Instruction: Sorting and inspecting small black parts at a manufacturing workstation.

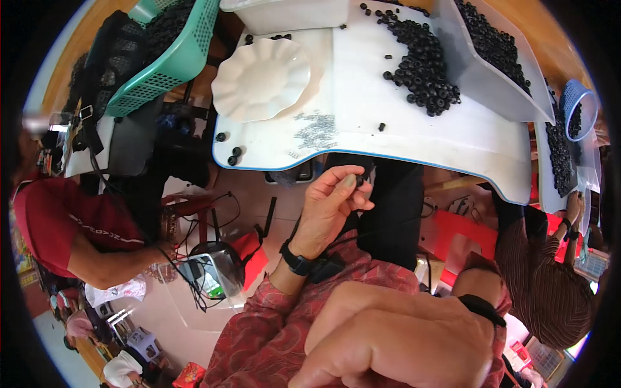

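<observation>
Black part (pixel 359 182) pinched in the left hand (pixel 336 191)

On my feed, thumb and fingers clamp it by the near edge of the white table (pixel 362 97). Well apart, near right, looms the right hand (pixel 401 336); I cannot tell whether it grips anything. Black pieces (pixel 424 64) lie heaped far right of centre.

gap between plate (pixel 260 81) and black pile (pixel 424 68)

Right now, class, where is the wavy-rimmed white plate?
In the head view, the plate lies on the left part of the white table, in front of a pale bin.
</observation>
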Demonstrator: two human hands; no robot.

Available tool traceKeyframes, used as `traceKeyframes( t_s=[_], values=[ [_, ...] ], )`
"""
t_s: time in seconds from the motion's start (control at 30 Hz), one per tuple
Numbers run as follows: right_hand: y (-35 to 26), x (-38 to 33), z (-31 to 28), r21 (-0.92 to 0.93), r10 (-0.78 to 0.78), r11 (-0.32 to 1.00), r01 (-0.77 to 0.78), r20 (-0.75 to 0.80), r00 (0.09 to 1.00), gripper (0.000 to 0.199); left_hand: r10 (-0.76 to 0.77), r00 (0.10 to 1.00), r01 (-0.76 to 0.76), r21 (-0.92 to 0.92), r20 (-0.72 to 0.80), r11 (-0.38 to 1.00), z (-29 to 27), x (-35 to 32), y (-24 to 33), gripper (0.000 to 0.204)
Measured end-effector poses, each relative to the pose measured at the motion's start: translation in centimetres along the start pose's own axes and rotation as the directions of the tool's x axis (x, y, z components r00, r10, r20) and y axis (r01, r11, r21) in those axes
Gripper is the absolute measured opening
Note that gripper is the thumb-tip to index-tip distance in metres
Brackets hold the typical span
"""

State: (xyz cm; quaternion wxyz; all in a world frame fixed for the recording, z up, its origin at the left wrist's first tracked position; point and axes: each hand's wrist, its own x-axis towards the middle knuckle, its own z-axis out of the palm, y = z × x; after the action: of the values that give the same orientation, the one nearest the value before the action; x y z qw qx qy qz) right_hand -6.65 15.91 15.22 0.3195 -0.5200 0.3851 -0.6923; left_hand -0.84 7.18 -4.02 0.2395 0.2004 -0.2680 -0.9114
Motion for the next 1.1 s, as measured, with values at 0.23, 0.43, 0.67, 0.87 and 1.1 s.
traceKeyframes(
  t_s=[0.23, 0.43, 0.67, 0.87, 1.1],
  values=[
    [-4.6, 1.6, 2.4, -0.122, 0.371, 0.912, -0.391, -0.158, 0.915, 0.011, -0.012, 1.000, 0.012, 0.006, 0.017, 1.000, -0.6, 0.3, 0.0, 0.025],
    [-2.5, 3.2, 0.6, -0.015, 0.276, 0.961, -0.276, 0.134, 0.952, 0.007, 0.007, 1.000, -0.007, 0.016, 0.003, 1.000, -0.7, 0.8, -0.5, 0.023],
    [-1.6, 5.0, -2.1, -0.033, 0.394, 0.919, -0.393, 0.127, 0.911, 0.004, -0.028, 0.983, 0.092, -0.354, 0.182, 0.931, 0.7, 0.6, 0.6, 0.023],
    [5.5, -0.5, -6.7, -0.216, 0.375, 0.855, -0.471, -0.371, 0.850, 0.006, 0.061, 0.996, -0.048, -0.200, 0.060, 0.979, -1.0, 0.3, 1.2, 0.027],
    [11.3, -5.2, -7.4, -0.206, 0.409, 0.816, -0.541, -0.456, 0.791, 0.007, 0.050, 0.999, -0.048, -0.108, 0.022, 0.993, -0.6, 0.0, 1.4, 0.027]
  ],
)
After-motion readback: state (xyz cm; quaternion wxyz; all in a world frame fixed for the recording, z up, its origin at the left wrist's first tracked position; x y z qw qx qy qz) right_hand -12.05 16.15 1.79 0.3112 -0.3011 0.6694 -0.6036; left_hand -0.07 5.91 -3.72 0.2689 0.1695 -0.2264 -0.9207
